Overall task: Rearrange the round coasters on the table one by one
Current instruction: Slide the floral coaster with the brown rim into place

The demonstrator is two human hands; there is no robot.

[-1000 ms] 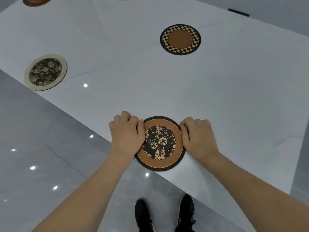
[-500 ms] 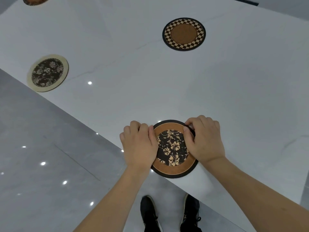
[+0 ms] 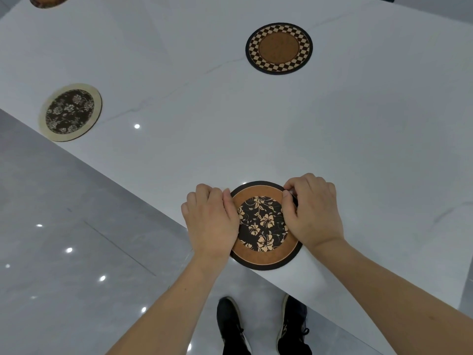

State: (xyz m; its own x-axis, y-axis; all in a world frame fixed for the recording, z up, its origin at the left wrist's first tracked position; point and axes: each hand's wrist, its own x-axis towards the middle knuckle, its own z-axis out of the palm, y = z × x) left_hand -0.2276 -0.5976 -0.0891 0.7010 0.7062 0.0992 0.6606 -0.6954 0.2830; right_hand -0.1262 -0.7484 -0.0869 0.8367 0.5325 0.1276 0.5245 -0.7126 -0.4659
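At glossy marble table (image 3: 358, 149) edge, both hands' curled fingers (image 3: 294, 190) pinching round floral cork coaster (image 3: 261, 226).

This looks like a clean, bright room in a home or showroom; I cannot tell which. A big white marble-look counter (image 3: 332, 149) stands over a shiny grey tile floor (image 3: 64, 239) with ceiling lights shining in it.

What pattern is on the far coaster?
Checkered rim, plain brown middle on the far coaster, head view.
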